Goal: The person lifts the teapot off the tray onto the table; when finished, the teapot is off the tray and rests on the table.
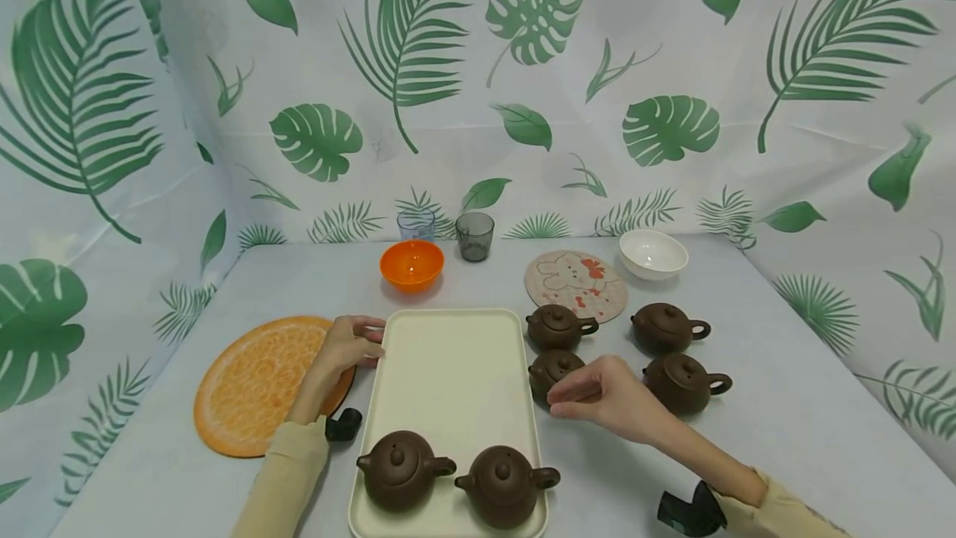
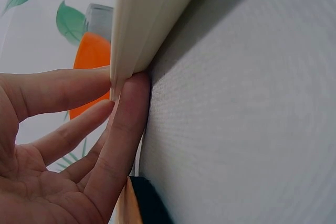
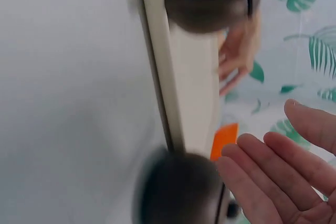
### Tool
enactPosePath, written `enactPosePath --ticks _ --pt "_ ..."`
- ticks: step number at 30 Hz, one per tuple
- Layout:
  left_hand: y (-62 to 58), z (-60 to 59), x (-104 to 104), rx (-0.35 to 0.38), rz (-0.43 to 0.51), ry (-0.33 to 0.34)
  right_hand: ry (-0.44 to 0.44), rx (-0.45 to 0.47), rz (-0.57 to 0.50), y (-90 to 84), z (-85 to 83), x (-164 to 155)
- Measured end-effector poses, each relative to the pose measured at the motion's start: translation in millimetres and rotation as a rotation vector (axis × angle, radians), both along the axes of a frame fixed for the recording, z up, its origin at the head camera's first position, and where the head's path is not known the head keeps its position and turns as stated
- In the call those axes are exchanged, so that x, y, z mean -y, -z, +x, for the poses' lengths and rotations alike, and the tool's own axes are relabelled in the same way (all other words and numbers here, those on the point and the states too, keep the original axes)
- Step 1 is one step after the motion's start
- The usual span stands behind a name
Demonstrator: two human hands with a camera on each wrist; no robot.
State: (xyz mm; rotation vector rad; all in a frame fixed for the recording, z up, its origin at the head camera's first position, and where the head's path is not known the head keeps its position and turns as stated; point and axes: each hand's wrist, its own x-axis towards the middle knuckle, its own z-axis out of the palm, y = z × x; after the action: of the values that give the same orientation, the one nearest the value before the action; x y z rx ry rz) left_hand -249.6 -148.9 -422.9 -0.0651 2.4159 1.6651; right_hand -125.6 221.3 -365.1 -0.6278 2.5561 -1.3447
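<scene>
two teapots point(image 1: 456, 476) sit on the tray point(image 1: 451, 372), its edge pinched by left fingers point(image 2: 123, 119); right fingers point(image 3: 273, 177) spread beside another teapot point(image 1: 551, 370)

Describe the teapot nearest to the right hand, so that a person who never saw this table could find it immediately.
Start at the cream tray in the middle of the table. Four brown teapots stand on the cloth to its right, in a square. The one meant is the near one closest to the tray's right edge; unlike the other three, the right hand hovers at it and partly hides it.
</scene>
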Motion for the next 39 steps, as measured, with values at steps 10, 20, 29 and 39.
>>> enactPosePath --ticks 10,20,29,39 --pt "-0.8 -0.3 0 -0.002 0.0 0.007 -0.083 0.146 -0.072 13.7 23.7 16" --pt "-0.6 0.2 -1 -0.008 -0.005 0.013 -0.095 0.183 -0.109 24.3 38.0 22" --pt "1.5 0.1 0 0.0 -0.014 -0.005 -0.101 0.104 -0.147 29.7 45.7 25" --pt "0.4 1.5 0 -0.011 -0.013 0.003 -0.082 0.03 -0.099 30.4 46.8 27"
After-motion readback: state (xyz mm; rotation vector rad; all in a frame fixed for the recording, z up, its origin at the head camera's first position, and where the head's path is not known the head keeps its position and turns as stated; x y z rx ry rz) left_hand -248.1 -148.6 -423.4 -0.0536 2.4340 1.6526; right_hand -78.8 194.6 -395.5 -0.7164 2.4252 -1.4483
